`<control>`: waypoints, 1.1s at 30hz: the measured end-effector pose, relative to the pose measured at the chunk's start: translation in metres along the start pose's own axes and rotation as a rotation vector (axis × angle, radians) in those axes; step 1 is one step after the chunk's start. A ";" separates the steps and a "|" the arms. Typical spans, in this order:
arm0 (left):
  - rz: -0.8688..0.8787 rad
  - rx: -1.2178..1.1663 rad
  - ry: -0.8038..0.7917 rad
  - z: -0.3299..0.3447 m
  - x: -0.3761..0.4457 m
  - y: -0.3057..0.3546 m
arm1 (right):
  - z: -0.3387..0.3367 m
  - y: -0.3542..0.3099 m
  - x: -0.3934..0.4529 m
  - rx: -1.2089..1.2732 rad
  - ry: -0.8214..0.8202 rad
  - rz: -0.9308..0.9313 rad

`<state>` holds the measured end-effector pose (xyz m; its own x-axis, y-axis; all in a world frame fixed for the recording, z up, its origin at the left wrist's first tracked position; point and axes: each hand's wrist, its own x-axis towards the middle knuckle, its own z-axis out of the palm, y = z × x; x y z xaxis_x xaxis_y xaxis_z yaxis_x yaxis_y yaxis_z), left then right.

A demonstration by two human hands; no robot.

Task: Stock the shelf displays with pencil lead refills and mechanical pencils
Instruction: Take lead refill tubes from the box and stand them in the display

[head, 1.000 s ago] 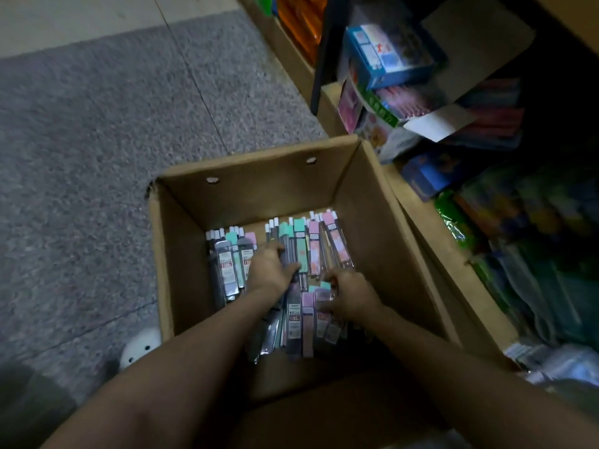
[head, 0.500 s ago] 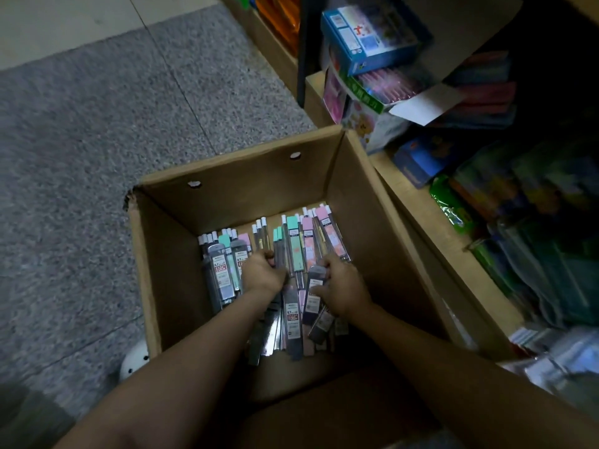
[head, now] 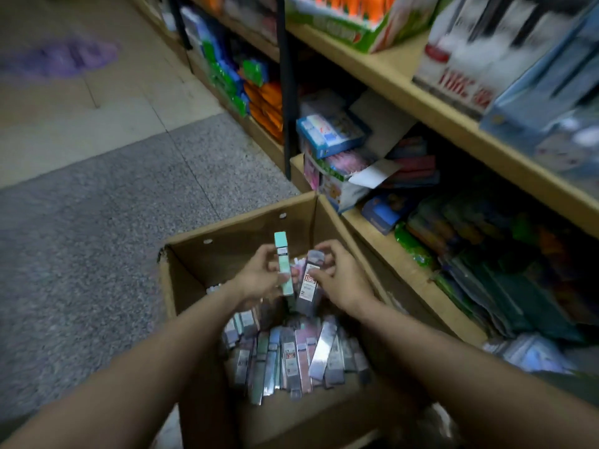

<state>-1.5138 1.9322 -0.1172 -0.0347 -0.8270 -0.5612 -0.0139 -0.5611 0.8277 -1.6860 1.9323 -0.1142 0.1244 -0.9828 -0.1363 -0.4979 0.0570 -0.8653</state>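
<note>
Both hands are up over the cardboard box (head: 194,306). The left hand (head: 259,280) pinches a mint-green lead refill pack (head: 284,264) upright, while the right hand (head: 340,280) curls round a grey-labelled refill pack (head: 308,286), the two packs side by side between the grips. Below the grips, loose refill packs (head: 291,354) lie heaped in the box. Best squared together now, labels facing one way, before heading right of the grip to the wooden shelf (head: 405,270); a loose pinch risks dropping one.
</note>
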 end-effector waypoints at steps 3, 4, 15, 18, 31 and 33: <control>0.176 0.241 -0.167 0.004 -0.025 0.071 | -0.043 -0.052 0.001 -0.003 0.077 -0.111; 0.239 0.308 -0.212 0.007 -0.032 0.092 | -0.060 -0.068 -0.001 -0.009 0.110 -0.151; 0.573 0.302 -0.444 0.078 -0.088 0.191 | -0.225 -0.161 -0.062 -0.226 0.446 -0.316; 0.621 0.295 -0.478 0.092 -0.096 0.205 | -0.260 -0.175 -0.067 -0.242 0.545 -0.287; 0.668 0.141 -0.477 0.091 -0.066 0.251 | -0.306 -0.236 0.015 -0.537 0.749 -0.373; 0.655 0.125 -0.488 0.091 -0.060 0.253 | -0.305 -0.235 0.034 -0.565 0.746 -0.344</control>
<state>-1.6066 1.8434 0.1270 -0.5043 -0.8600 0.0777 0.0501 0.0607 0.9969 -1.8265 1.8324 0.2317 -0.1363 -0.8000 0.5843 -0.8956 -0.1525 -0.4178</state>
